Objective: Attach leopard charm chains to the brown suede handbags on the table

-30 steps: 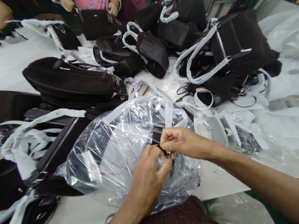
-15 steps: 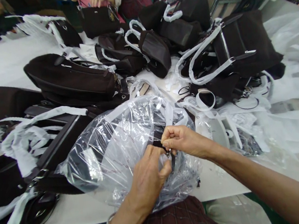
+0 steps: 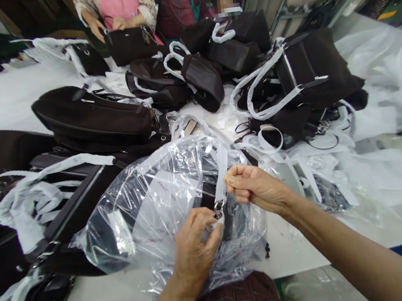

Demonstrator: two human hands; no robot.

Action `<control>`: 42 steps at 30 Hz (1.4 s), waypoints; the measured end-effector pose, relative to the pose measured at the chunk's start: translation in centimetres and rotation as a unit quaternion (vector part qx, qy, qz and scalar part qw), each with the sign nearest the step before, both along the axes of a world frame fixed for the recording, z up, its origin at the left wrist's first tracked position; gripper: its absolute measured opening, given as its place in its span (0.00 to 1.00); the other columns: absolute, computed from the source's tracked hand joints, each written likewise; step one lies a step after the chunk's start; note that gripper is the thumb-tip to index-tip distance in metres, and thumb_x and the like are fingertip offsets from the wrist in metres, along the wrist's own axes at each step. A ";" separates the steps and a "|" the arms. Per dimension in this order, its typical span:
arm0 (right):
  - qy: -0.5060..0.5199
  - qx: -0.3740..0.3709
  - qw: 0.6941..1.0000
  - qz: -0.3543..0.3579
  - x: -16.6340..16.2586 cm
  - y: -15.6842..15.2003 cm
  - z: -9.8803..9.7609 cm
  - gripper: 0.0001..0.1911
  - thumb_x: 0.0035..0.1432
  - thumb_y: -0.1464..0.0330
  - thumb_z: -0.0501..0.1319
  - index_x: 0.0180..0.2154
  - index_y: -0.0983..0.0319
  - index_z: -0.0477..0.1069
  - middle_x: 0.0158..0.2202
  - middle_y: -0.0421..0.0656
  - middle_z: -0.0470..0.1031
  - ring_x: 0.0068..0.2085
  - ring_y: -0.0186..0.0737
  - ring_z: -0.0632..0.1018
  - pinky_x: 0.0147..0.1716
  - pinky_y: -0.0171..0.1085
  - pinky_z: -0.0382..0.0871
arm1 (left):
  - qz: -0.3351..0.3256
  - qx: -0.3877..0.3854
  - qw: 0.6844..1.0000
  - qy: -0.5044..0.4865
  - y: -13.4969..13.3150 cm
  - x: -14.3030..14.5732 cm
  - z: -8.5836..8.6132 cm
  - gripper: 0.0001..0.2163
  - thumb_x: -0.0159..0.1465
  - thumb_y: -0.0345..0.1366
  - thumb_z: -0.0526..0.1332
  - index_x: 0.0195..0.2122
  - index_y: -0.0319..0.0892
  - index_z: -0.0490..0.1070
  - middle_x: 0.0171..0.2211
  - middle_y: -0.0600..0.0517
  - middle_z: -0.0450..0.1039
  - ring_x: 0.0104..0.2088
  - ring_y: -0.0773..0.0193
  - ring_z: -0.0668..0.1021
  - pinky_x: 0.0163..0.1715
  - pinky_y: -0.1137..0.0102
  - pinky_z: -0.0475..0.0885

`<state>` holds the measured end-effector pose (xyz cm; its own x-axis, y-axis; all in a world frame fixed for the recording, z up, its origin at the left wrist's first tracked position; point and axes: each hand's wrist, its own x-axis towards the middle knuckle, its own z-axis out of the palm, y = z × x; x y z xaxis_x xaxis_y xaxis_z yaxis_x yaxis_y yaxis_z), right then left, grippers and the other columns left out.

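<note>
A dark bag sits inside a crinkled clear plastic bag [image 3: 156,205] at the near edge of the white table [image 3: 94,295]. My left hand [image 3: 194,246] is closed, pinching the small metal clasp [image 3: 218,213] at the lower end of a strap. My right hand [image 3: 255,188] is closed on the white-wrapped strap [image 3: 222,177] just above that clasp. The strap runs up over the plastic bag.
Several dark brown handbags [image 3: 97,116] with white-wrapped straps lie piled over the table's middle and left. White wrapping sheets [image 3: 385,98] cover the right side. Other people's hands [image 3: 98,29] hold a small dark bag [image 3: 131,44] at the far edge.
My right hand has moved up and to the right, drawing the white strap taut away from the clasp. My left hand stays pinched on the clasp. The view has shifted slightly.
</note>
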<state>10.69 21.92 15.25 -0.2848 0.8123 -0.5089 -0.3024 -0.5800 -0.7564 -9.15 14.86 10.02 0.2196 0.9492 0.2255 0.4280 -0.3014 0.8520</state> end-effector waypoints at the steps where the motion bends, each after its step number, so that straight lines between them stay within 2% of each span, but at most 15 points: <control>1: -0.001 0.005 1.000 0.000 -0.1 0.0 0.1 0.17 0.48 0.63 0.73 0.30 0.64 0.68 0.25 0.38 0.75 0.19 0.22 0.62 0.18 0.27 0.57 | 0.002 -0.008 1.000 -0.007 0.0 0.0 0.1 0.04 0.63 0.27 0.60 0.35 0.44 0.69 0.38 0.51 0.74 0.41 0.65 0.77 0.43 0.69 0.71; 5: -0.007 0.041 0.999 0.013 -0.7 0.1 0.5 0.16 0.50 0.62 0.72 0.30 0.64 0.68 0.27 0.40 0.77 0.19 0.21 0.62 0.19 0.27 0.58 | 0.006 -0.094 0.995 -0.043 0.4 -0.4 0.9 0.03 0.65 0.31 0.59 0.32 0.43 0.68 0.38 0.52 0.74 0.40 0.65 0.76 0.43 0.69 0.69; 9: -0.014 0.065 0.997 0.029 -1.0 0.2 1.0 0.16 0.50 0.62 0.72 0.30 0.64 0.69 0.27 0.41 0.77 0.19 0.22 0.64 0.19 0.28 0.60 | -0.003 -0.175 0.983 -0.056 1.3 -0.4 1.9 0.12 0.68 0.38 0.55 0.27 0.42 0.65 0.32 0.53 0.71 0.33 0.66 0.73 0.36 0.69 0.66; 13: -0.001 0.037 0.999 0.003 -1.2 0.0 1.1 0.15 0.50 0.63 0.72 0.30 0.64 0.69 0.28 0.41 0.78 0.20 0.23 0.66 0.20 0.27 0.61 | 0.019 -0.187 0.981 -0.050 1.7 0.1 2.2 0.12 0.62 0.33 0.60 0.23 0.43 0.58 0.31 0.54 0.70 0.35 0.65 0.73 0.37 0.69 0.65; 15: 0.008 0.018 1.000 -0.018 -1.5 -0.1 1.1 0.15 0.49 0.64 0.72 0.30 0.64 0.69 0.30 0.42 0.78 0.21 0.24 0.67 0.19 0.27 0.61 | 0.027 -0.193 0.980 -0.040 1.6 0.3 2.1 0.10 0.60 0.31 0.60 0.25 0.43 0.58 0.33 0.54 0.71 0.36 0.65 0.74 0.39 0.68 0.66; 18: 0.017 0.022 0.999 -0.041 -2.1 -0.1 1.2 0.15 0.49 0.64 0.72 0.31 0.64 0.70 0.31 0.44 0.79 0.23 0.24 0.69 0.19 0.26 0.61 | 0.034 -0.220 0.974 -0.040 1.9 0.0 1.9 0.05 0.59 0.31 0.60 0.32 0.44 0.62 0.32 0.55 0.69 0.33 0.66 0.72 0.37 0.69 0.66; 21: 0.008 0.053 0.998 -0.028 -2.9 0.0 2.0 0.14 0.50 0.63 0.71 0.31 0.64 0.70 0.33 0.45 0.80 0.23 0.25 0.71 0.19 0.26 0.63 | -0.010 -0.254 0.964 -0.074 2.8 -0.9 2.2 0.06 0.59 0.33 0.60 0.37 0.43 0.65 0.32 0.56 0.69 0.32 0.67 0.71 0.35 0.70 0.65; 25: -0.024 0.103 0.993 0.043 -3.7 0.5 3.4 0.13 0.52 0.62 0.70 0.32 0.65 0.71 0.37 0.47 0.81 0.21 0.24 0.71 0.18 0.26 0.62 | -0.065 -0.306 0.937 -0.152 3.6 -2.3 3.2 0.06 0.59 0.35 0.61 0.37 0.42 0.70 0.34 0.53 0.71 0.35 0.66 0.71 0.37 0.69 0.66; 29: -0.035 0.116 0.987 0.101 -4.6 1.4 4.5 0.13 0.52 0.63 0.70 0.31 0.64 0.70 0.32 0.45 0.81 0.20 0.25 0.72 0.16 0.26 0.59 | -0.051 -0.335 0.913 -0.226 3.5 -3.0 4.1 0.08 0.56 0.35 0.64 0.38 0.41 0.72 0.38 0.50 0.73 0.38 0.64 0.72 0.38 0.70 0.66; 35: -0.021 0.135 0.985 0.105 -6.0 2.7 6.2 0.14 0.50 0.63 0.71 0.30 0.65 0.70 0.32 0.45 0.81 0.21 0.26 0.73 0.18 0.26 0.61 | -0.014 -0.392 0.857 -0.334 4.4 -3.8 4.6 0.12 0.54 0.39 0.70 0.36 0.40 0.73 0.32 0.55 0.73 0.29 0.70 0.70 0.32 0.74 0.61; 38: -0.004 0.143 0.986 0.082 -6.4 3.3 7.0 0.16 0.50 0.62 0.71 0.30 0.65 0.70 0.34 0.46 0.81 0.21 0.25 0.73 0.19 0.27 0.62 | 0.010 -0.390 0.840 -0.377 5.2 -3.8 5.4 0.15 0.54 0.45 0.70 0.31 0.39 0.71 0.27 0.56 0.70 0.26 0.71 0.67 0.28 0.75 0.58; 42: 0.000 0.157 0.984 0.080 -7.3 4.0 8.0 0.18 0.49 0.59 0.72 0.30 0.64 0.69 0.35 0.47 0.81 0.21 0.26 0.72 0.19 0.27 0.61 | 0.034 -0.323 0.865 -0.383 6.1 -3.6 6.2 0.19 0.52 0.49 0.71 0.26 0.38 0.69 0.23 0.57 0.66 0.25 0.71 0.63 0.28 0.74 0.55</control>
<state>3.35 25.89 23.26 -0.4220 0.8744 -0.2396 -0.2259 -0.3573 -0.9062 -12.76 20.94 16.26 0.1801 0.9360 -0.3025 -0.3379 0.3477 0.8746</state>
